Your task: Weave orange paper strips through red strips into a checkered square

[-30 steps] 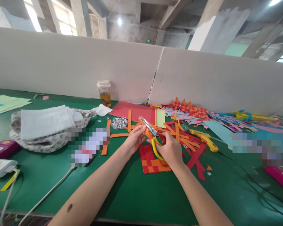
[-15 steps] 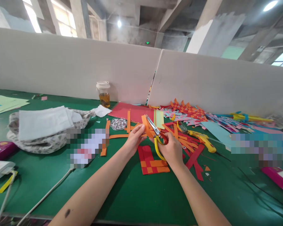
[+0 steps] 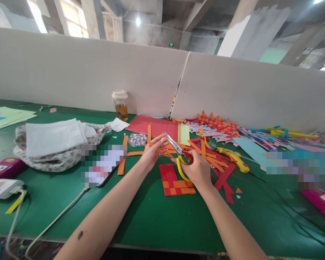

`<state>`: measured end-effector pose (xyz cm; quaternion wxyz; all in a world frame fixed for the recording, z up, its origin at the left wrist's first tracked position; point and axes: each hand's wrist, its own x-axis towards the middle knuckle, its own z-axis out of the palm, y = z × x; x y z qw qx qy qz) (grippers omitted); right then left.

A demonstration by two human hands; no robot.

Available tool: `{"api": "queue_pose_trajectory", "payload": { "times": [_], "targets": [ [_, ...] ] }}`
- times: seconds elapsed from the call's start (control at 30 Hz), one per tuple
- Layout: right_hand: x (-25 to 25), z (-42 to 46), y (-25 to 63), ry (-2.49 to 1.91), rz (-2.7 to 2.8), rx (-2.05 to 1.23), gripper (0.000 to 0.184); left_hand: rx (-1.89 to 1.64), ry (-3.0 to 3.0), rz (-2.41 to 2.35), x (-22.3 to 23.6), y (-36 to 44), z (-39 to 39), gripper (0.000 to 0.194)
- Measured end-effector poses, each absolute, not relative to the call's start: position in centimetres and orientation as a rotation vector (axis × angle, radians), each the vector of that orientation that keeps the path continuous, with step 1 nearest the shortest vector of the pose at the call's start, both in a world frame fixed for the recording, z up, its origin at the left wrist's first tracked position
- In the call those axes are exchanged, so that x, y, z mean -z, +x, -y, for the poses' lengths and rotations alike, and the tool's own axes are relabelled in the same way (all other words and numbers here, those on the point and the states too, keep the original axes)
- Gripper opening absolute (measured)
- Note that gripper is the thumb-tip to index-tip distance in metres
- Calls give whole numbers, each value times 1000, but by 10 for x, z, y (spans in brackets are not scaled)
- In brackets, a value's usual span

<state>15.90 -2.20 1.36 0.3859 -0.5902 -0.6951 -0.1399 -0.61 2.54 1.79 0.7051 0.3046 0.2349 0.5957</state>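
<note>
My right hand (image 3: 199, 168) is closed around the handles of a pair of scissors (image 3: 174, 145), one loop yellow and the other red. The metal blades point up and left, with their tips close to the fingers of my left hand (image 3: 151, 154). A thin orange paper strip (image 3: 151, 143) lies in my left hand, partly hidden by its fingers. Below the hands, a woven piece of red and orange paper strips (image 3: 176, 187) rests on the green table. Loose orange strips (image 3: 137, 154) and red strips (image 3: 224, 178) lie on both sides.
A phone (image 3: 106, 166) with a cable lies left, near a cloth-lined basket (image 3: 54, 164) and a lidded drink cup (image 3: 121, 106). Clear round pieces (image 3: 137, 139) lie near a red sheet (image 3: 154, 126). A yellow glue gun (image 3: 237, 161) and woven pieces (image 3: 216, 122) lie right.
My left hand has shifted slightly left, and its fingers are straighter. The orange strip has turned and moved away from between the scissor blades. The whole view has shifted a little.
</note>
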Motion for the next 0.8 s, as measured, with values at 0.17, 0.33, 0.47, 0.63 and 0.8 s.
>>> {"api": "queue_pose_trajectory", "payload": {
  "times": [0.17, 0.33, 0.47, 0.63, 0.8],
  "targets": [
    [-14, 22, 159, -1494, 1784, 358, 34, -1292, 768, -525, -19, -9, -23, 31],
    [-14, 23, 159, -1514, 1790, 369, 35, -1268, 812, -505, -20, -10, -21, 23],
    [-14, 24, 159, -1540, 1813, 376, 35, -1287, 773, -480, -18, -10, -22, 23],
    [-16, 25, 157, -1577, 1839, 354, 40, -1313, 765, -508, -14, -9, -25, 22],
    [-16, 25, 154, -1603, 1824, 347, 44, -1291, 761, -535, -13, -8, -25, 22]
  ]
}}
